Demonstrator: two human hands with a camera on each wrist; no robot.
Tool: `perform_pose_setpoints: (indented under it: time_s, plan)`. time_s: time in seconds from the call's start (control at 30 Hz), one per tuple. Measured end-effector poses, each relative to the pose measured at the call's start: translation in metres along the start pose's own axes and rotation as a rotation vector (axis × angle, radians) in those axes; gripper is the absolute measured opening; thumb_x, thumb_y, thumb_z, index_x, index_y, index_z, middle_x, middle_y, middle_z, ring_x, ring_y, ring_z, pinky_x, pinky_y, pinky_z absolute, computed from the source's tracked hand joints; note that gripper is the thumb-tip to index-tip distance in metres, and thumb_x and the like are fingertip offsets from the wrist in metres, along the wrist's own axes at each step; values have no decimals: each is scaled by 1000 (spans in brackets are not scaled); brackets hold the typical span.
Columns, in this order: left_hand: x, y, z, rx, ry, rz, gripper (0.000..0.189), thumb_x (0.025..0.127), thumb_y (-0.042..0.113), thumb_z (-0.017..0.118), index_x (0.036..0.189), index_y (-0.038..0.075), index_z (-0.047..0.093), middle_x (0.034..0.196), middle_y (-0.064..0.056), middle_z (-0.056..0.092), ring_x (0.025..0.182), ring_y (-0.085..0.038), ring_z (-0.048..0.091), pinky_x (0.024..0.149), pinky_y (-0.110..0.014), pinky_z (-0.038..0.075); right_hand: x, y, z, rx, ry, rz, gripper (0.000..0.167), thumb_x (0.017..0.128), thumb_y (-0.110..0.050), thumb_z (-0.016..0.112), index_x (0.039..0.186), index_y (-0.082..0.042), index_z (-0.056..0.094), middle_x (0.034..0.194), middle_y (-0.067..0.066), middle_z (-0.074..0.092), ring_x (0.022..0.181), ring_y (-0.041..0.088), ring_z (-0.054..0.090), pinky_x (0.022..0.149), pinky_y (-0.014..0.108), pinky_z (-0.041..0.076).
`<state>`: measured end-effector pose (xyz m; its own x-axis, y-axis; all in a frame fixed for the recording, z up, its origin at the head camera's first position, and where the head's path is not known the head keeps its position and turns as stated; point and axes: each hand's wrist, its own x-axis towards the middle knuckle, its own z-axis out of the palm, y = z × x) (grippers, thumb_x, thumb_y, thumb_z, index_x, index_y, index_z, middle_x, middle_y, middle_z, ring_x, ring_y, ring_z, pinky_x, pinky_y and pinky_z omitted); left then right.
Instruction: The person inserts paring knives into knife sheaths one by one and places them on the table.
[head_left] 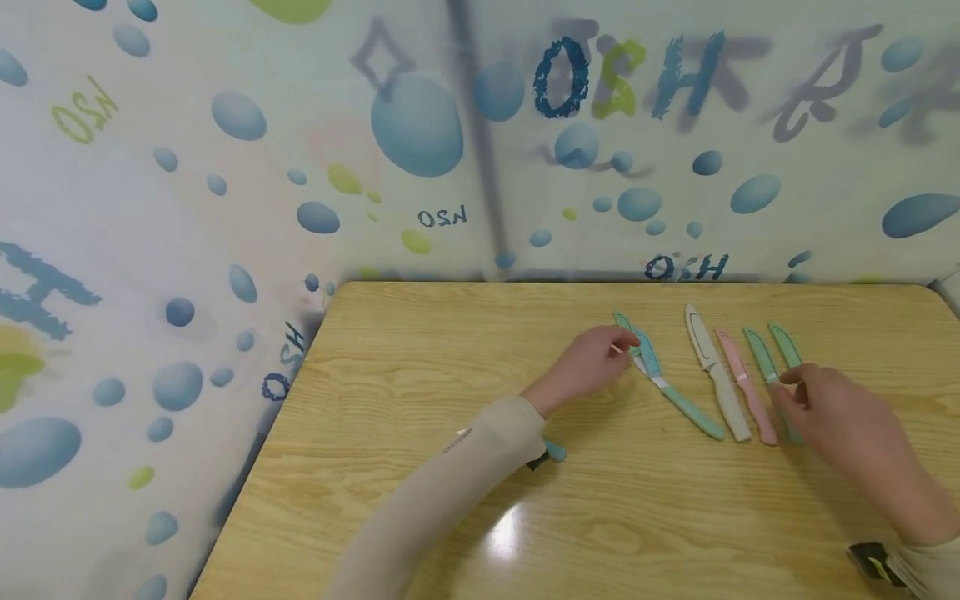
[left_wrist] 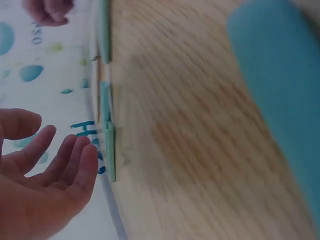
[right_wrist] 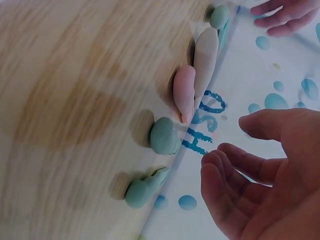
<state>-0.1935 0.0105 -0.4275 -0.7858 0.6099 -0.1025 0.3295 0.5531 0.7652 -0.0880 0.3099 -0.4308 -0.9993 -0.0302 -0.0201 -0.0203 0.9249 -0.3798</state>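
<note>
My left hand (head_left: 592, 360) is over the far middle of the table, beside a blue knife sheath (head_left: 648, 354) and a green sheath (head_left: 621, 319). Its loosely bent fingers (left_wrist: 75, 165) hold nothing. A knife with a green handle (head_left: 693, 412) lies slantwise, its pale blade partly hidden by the blue sheath. Farther right, my right hand (head_left: 847, 417) hovers over two green knives, a nearer one (head_left: 762, 354) and an outer one (head_left: 785, 343), covering part of their handles. In the right wrist view its thumb and fingers are apart with nothing between them.
A beige knife (head_left: 723, 396) and a pink knife (head_left: 756, 404) lie between the hands. Under my left sleeve (head_left: 465, 467) a blue handle (head_left: 555, 450) sticks out. Behind the wooden table (head_left: 420, 350) hangs a patterned curtain (head_left: 525, 192).
</note>
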Motion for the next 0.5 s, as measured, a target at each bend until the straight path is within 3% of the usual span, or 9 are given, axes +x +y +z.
perform_pose_setpoints:
  time_s: [0.27,0.4,0.5]
  plan:
    - [25,2,26,593,6,114,33,109,18,50,138,14,63,118,0,60,93,-8,53,78,-13,45,2,-2,0,11,-65,18,52,106,-30,58,120,20,59,92,28,69,67,28,65,46,39,50]
    - [30,6,35,797,23,141,37,109,24,51,145,21,61,115,0,58,89,-9,48,76,-16,47,1,-3,0,9,-84,27,54,106,-33,58,122,19,58,96,29,69,75,35,68,51,44,53]
    - [32,9,41,888,11,138,35,109,29,50,141,26,65,114,0,58,89,-9,46,76,-17,49,1,-3,0,11,-85,25,54,107,-34,57,122,18,58,97,29,70,78,38,68,53,46,54]
